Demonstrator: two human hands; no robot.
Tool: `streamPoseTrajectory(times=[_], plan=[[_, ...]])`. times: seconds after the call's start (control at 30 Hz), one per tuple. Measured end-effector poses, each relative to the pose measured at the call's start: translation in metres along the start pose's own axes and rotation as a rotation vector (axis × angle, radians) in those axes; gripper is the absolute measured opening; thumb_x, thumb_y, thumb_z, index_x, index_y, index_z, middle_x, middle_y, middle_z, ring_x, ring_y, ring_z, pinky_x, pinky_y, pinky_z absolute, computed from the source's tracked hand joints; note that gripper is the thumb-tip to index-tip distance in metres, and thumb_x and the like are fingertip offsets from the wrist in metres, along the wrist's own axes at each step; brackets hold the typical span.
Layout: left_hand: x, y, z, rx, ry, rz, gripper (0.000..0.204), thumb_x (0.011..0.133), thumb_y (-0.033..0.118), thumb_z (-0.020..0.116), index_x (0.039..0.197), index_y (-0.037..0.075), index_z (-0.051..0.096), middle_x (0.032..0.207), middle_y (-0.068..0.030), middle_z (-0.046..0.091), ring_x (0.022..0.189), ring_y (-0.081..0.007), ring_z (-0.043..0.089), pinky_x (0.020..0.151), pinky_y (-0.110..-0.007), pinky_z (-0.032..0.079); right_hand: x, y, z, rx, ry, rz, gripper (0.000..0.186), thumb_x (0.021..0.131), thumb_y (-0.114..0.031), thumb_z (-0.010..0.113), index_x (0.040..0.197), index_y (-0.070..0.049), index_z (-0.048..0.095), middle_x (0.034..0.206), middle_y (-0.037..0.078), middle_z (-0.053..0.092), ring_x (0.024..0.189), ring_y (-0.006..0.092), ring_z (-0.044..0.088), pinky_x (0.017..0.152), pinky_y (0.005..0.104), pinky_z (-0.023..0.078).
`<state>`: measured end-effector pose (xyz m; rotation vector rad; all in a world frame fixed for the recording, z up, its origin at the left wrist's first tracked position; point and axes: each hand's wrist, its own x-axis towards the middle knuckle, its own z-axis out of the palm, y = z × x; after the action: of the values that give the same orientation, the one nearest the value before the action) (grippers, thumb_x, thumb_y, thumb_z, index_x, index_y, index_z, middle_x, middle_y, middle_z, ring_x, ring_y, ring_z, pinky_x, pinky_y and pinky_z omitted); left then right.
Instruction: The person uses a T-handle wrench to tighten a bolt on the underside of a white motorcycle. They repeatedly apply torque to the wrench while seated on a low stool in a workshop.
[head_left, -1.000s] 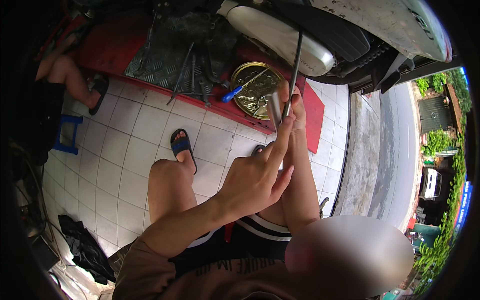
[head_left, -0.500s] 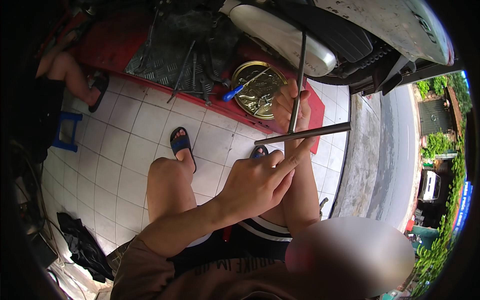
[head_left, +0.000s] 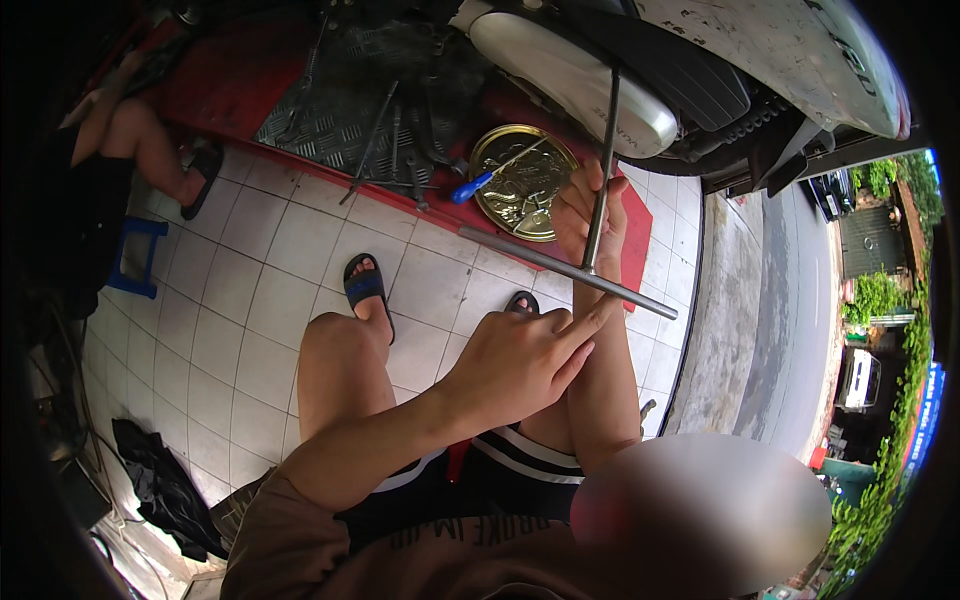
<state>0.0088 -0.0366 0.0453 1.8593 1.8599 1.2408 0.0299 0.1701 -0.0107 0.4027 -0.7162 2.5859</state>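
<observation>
A metal T-handle wrench [head_left: 606,150] reaches from the side of the motorbike [head_left: 575,75] toward me, its far end hidden against the bike. Loosely curled round the shaft, just beyond the crossbar, is my right hand [head_left: 588,212]. The crossbar [head_left: 520,250] slants down from left to right. My left hand [head_left: 522,362] is below it with the index finger stretched out to the bar near the joint. Its other fingers are partly bent and grip nothing.
A round gold-coloured tray [head_left: 490,225] with small metal parts and a blue-handled screwdriver [head_left: 475,187] sits on the red platform [head_left: 635,235]. Several wrenches [head_left: 372,140] lie on its metal plate. At left, another person [head_left: 145,150] is by a blue stool [head_left: 137,258]. A road runs along the right.
The crossbar has turned: its left end is now higher and its right end lower. Both hands stay in nearly the same place, the left index finger still at the bar.
</observation>
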Motion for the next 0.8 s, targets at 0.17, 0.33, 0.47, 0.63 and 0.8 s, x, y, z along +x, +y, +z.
streamPoseTrajectory(times=[0.17, 0.33, 0.47, 0.63, 0.8], plan=[[0.003, -0.001, -0.005, 0.030, 0.200, -0.041, 0.060, 0.086, 0.015, 0.065, 0.141, 0.004, 0.043, 0.067, -0.0062, 0.063, 0.049, -0.0195, 0.059, 0.045, -0.032, 0.046, 0.002, 0.002, -0.001, -0.072, 0.053, -0.015, 0.032, 0.097, -0.031, 0.057, 0.094, 0.000, 0.049, 0.062, -0.005, 0.040, 0.047, -0.0010, 0.032, 0.039, 0.0156, 0.028], [0.003, -0.012, -0.008, 0.035, 0.248, -0.286, 0.042, 0.093, 0.026, 0.059, 0.126, 0.000, 0.054, 0.053, -0.0069, 0.058, 0.043, -0.0234, 0.059, 0.043, -0.034, 0.046, -0.001, -0.004, 0.000, -0.023, 0.094, -0.029, 0.035, 0.096, -0.035, 0.057, 0.091, -0.001, 0.052, 0.061, -0.005, 0.038, 0.047, -0.0013, 0.032, 0.040, 0.0154, 0.028], [0.003, -0.019, 0.004, -0.009, 0.152, -0.247, 0.031, 0.094, 0.028, 0.057, 0.106, 0.000, 0.063, 0.051, -0.0087, 0.057, 0.045, -0.0254, 0.060, 0.044, -0.035, 0.047, -0.001, -0.004, 0.000, 0.052, 0.086, -0.024, 0.034, 0.097, -0.034, 0.056, 0.090, -0.001, 0.051, 0.061, -0.005, 0.038, 0.048, -0.0007, 0.033, 0.040, 0.0163, 0.028], [0.007, -0.022, 0.001, -0.174, 0.180, -0.230, 0.026, 0.095, 0.025, 0.057, 0.098, 0.000, 0.060, 0.052, -0.0117, 0.057, 0.047, -0.0298, 0.060, 0.045, -0.038, 0.046, 0.000, 0.006, 0.004, -0.031, 0.157, -0.023, 0.031, 0.099, -0.032, 0.053, 0.091, -0.002, 0.051, 0.062, -0.005, 0.037, 0.049, 0.0007, 0.031, 0.043, 0.0167, 0.028], [0.009, -0.036, 0.007, -0.391, 0.214, -0.276, 0.027, 0.099, 0.022, 0.052, 0.090, -0.003, 0.056, 0.054, -0.0113, 0.058, 0.046, -0.0251, 0.063, 0.039, -0.031, 0.042, 0.009, 0.007, 0.011, -0.349, 0.237, -0.013, 0.030, 0.098, -0.032, 0.054, 0.101, -0.002, 0.053, 0.066, -0.003, 0.043, 0.052, 0.0035, 0.036, 0.045, 0.0207, 0.031]])
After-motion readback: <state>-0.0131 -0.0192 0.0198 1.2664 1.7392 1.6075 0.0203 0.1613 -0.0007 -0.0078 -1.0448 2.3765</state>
